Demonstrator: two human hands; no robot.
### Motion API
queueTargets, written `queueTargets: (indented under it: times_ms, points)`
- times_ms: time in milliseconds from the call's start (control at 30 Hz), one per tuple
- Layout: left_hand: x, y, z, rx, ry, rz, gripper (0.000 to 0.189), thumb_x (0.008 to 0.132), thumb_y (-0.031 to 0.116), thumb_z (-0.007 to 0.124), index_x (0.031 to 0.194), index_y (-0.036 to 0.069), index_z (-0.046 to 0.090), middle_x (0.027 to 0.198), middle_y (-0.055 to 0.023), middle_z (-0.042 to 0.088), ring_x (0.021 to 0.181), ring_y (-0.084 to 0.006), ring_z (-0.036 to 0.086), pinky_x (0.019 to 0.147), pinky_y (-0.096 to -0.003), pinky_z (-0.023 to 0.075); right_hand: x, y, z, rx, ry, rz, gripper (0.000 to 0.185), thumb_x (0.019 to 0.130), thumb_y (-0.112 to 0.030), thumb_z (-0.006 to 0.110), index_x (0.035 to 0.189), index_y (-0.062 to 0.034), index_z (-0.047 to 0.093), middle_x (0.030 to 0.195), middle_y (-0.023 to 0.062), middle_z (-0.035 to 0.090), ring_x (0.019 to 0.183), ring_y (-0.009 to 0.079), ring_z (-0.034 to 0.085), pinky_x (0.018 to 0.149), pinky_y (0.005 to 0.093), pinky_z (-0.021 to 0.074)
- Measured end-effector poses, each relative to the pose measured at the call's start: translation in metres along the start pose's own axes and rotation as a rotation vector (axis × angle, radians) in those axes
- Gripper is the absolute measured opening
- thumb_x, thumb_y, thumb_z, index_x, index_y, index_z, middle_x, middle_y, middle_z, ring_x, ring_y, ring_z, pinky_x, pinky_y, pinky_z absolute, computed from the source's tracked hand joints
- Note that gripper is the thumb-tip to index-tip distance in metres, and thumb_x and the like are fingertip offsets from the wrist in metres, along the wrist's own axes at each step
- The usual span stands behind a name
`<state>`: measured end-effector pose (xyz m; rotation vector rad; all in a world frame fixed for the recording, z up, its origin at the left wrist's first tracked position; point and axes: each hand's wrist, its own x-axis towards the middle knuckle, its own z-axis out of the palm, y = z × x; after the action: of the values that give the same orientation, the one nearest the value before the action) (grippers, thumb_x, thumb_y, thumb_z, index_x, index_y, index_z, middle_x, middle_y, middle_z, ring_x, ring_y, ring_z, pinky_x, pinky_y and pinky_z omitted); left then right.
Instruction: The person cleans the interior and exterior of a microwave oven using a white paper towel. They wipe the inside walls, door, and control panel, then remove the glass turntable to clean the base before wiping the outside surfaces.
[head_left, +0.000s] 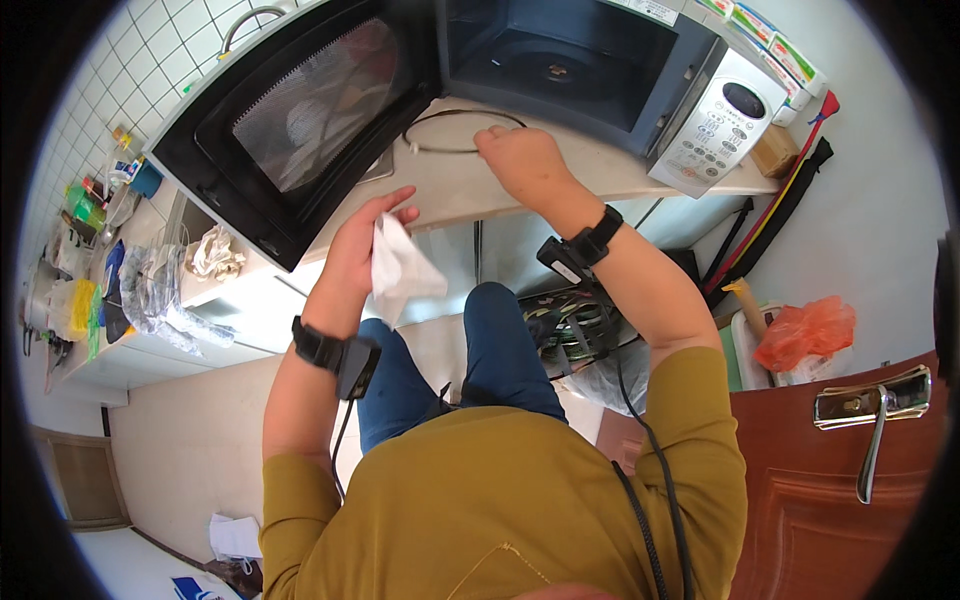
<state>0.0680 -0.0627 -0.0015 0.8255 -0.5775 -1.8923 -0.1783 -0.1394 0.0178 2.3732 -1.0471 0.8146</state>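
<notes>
My left hand (367, 240) holds a white tissue or thin cloth (405, 270) that hangs down from between thumb and palm, in front of the counter's edge. My right hand (521, 161) is over the counter with its fingers curled on a thin dark ring (442, 150), which appears to be a microwave's roller ring with a small pale wheel. Behind the hands a microwave oven (716, 120) stands with its door (300, 127) swung wide to the left. Inside the cavity (555, 71) a small brownish hub shows on the floor, with no glass plate on it.
A stone-coloured counter (615, 169) runs under the microwave. Left of the door lie a crumpled cloth (215, 253), plastic bags (150, 285) and bottles. At right are long umbrella-like things (780, 210), a red plastic bag (806, 330) and a brown door (840, 487) with a metal handle.
</notes>
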Motion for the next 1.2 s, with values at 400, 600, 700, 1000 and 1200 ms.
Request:
queueTargets:
  times_ms: [400,600,700,1000,1200]
  points:
    - [-0.1,-0.029,-0.023,0.0,0.187,0.167,0.028,0.095,0.019,0.049,0.114,0.0,0.057,0.076,-0.0065,0.061,0.053,-0.0099,0.054,0.046,-0.019,0.0428,0.037,0.1,-0.074,-0.25,0.24,0.14,0.012,0.083,-0.02,0.061,0.082,-0.0109,0.053,0.074,0.007,0.062,0.068,0.0307,0.061,0.055,0.0407,0.047]
    - [-0.122,-0.034,-0.047,-0.068,0.294,0.199,0.027,0.094,0.019,0.049,0.113,0.001,0.056,0.072,-0.0046,0.057,0.048,-0.007,0.045,0.042,-0.0176,0.0371,0.051,0.132,-0.038,-0.421,0.032,0.13,0.006,0.081,-0.013,0.056,0.085,-0.0092,0.055,0.076,0.0104,0.063,0.072,0.0326,0.064,0.058,0.0431,0.0501]
    - [-0.13,-0.037,-0.053,-0.054,0.336,0.197,0.029,0.093,0.023,0.05,0.115,0.004,0.055,0.071,-0.0003,0.053,0.048,-0.0053,0.041,0.04,-0.0182,0.0326,0.062,0.145,-0.011,-0.472,-0.188,0.205,0.012,0.082,-0.009,0.052,0.089,-0.0078,0.061,0.085,0.0142,0.067,0.08,0.0325,0.067,0.065,0.043,0.0535]
    - [-0.168,-0.035,-0.077,-0.205,0.443,0.273,0.026,0.095,0.023,0.051,0.112,0.004,0.055,0.074,-0.0036,0.057,0.049,-0.0081,0.048,0.041,-0.0193,0.0392,0.087,0.178,0.053,-0.406,-0.53,0.423,0.025,0.086,-0.012,0.049,0.099,-0.0119,0.07,0.106,0.015,0.066,0.101,0.0332,0.064,0.084,0.0429,0.0521]
    - [-0.174,-0.032,-0.083,-0.171,0.456,0.349,0.027,0.095,0.022,0.05,0.112,0.002,0.054,0.075,-0.0042,0.058,0.052,-0.0089,0.052,0.044,-0.0184,0.0406,0.085,0.192,0.068,-0.246,-0.561,0.517,0.018,0.076,-0.02,0.07,0.091,-0.0105,0.069,0.102,0.0155,0.066,0.095,0.0343,0.063,0.076,0.0418,0.052]
